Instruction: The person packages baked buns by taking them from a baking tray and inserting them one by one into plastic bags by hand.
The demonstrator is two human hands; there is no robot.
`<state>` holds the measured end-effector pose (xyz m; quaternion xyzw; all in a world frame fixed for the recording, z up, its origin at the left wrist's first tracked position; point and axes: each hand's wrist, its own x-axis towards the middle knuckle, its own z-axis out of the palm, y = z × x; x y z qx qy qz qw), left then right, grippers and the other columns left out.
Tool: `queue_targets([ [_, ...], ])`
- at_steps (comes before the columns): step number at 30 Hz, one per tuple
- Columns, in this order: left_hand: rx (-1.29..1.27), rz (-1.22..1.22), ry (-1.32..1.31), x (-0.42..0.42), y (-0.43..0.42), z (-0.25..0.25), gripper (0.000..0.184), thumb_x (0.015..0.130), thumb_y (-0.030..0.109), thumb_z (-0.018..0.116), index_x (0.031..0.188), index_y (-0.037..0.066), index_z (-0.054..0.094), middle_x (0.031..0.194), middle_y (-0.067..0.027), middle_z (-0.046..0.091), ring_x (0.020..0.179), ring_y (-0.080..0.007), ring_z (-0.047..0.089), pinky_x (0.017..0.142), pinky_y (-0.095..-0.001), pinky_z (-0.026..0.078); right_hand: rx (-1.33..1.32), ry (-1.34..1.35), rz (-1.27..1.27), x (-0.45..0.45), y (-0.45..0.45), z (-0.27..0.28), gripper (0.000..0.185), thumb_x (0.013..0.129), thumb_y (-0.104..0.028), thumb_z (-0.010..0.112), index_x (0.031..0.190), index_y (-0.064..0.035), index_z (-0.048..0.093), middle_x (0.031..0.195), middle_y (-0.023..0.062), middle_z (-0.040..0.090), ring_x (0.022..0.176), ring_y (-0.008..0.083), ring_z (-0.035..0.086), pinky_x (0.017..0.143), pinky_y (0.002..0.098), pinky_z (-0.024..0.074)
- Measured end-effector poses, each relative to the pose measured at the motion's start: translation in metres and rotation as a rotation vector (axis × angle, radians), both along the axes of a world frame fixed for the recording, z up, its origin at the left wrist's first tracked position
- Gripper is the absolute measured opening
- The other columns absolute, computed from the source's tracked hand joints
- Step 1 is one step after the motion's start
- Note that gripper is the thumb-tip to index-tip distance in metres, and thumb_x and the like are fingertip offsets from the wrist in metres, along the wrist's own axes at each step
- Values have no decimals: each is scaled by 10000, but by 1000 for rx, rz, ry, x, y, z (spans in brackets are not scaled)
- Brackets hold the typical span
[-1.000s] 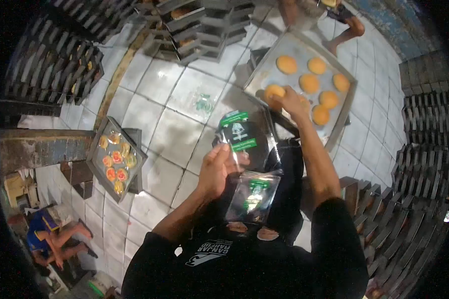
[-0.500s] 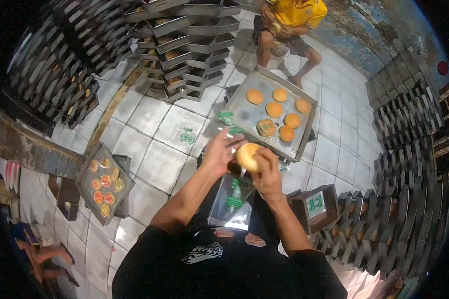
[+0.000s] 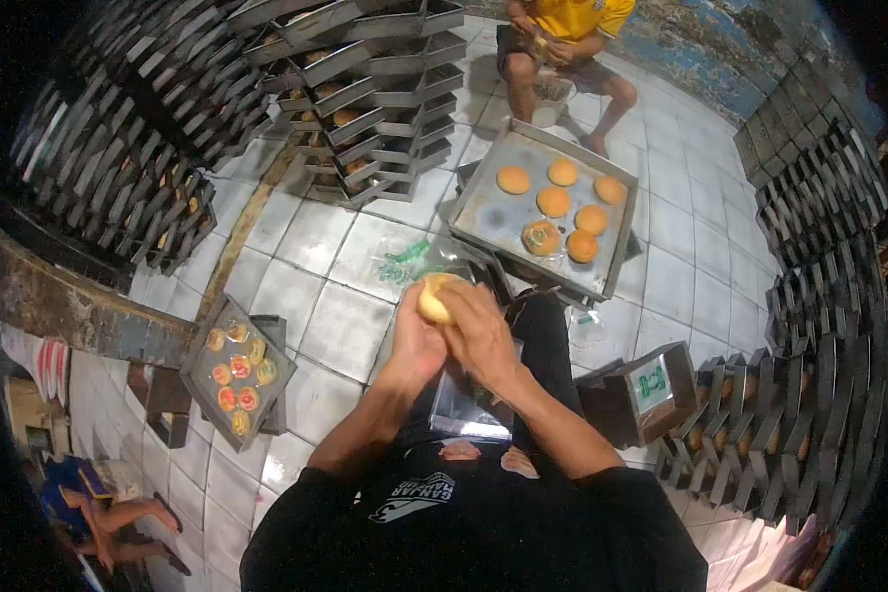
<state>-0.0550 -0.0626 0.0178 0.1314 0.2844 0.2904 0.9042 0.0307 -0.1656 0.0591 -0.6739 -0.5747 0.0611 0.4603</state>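
Observation:
A pale yellow bun (image 3: 434, 300) is held between both hands in front of my lap. My left hand (image 3: 416, 340) is wrapped round its lower left side. Curled over its right side is my right hand (image 3: 479, 331). Clear plastic with green print lies about the hands, but the bag's edges are too blurred to follow. A stack of clear bags (image 3: 472, 403) rests on my lap. Ahead to the right, a metal tray (image 3: 483, 204) holds several round buns (image 3: 553, 202), one of them in a clear printed wrapper (image 3: 540, 238).
A smaller tray (image 3: 284, 367) of wrapped buns stands at the left. Tall tray stacks (image 3: 370, 99) rise ahead. A box (image 3: 612, 405) with printed bags is at the right. One person in yellow (image 3: 572, 18) sits beyond the tray; another person (image 3: 99, 508) is at lower left.
My right hand has carried a bun from the tray to my left hand, and both hands now close round it. The view has shifted, bringing the person in yellow into sight.

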Motion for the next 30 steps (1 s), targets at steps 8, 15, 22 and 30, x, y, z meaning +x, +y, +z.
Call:
queue_targets([
  [8, 375, -55, 124, 4, -36, 34, 464, 1093, 372, 459, 1446, 72, 481, 1432, -117, 559, 1339, -254, 525, 1152, -443, 390, -105, -332, 32, 21, 0, -6, 605, 863, 34, 551, 1463, -3, 488, 1447, 255, 536, 1411, 403, 459, 1221, 600, 230],
  [15, 351, 192, -5, 48, -15, 7, 536, 1072, 496, 417, 1380, 75, 540, 1342, -131, 612, 1239, -275, 586, 1102, -423, 440, -185, -327, 6, 38, 22, -13, 462, 865, -24, 625, 1324, -54, 577, 1375, 201, 597, 1336, 375, 532, 1197, 602, 276],
  [22, -47, -8, -139, 38, 28, 2, 759, 1053, 666, 249, 1379, 35, 518, 1346, -184, 601, 1220, -363, 600, 1047, -526, 497, -193, 75, 257, 27, 5, 20, 137, 882, -48, 725, 976, -24, 629, 952, 107, 656, 866, 277, 674, 760, 405, 549],
  [30, -7, 22, -83, 1, 43, 8, 675, 1078, 596, 291, 1372, 38, 532, 1372, -200, 593, 1261, -369, 582, 1070, -580, 479, -211, 536, 204, 14, -25, 30, 229, 845, -62, 783, 991, 7, 620, 1001, 127, 638, 871, 249, 658, 794, 333, 545],
])
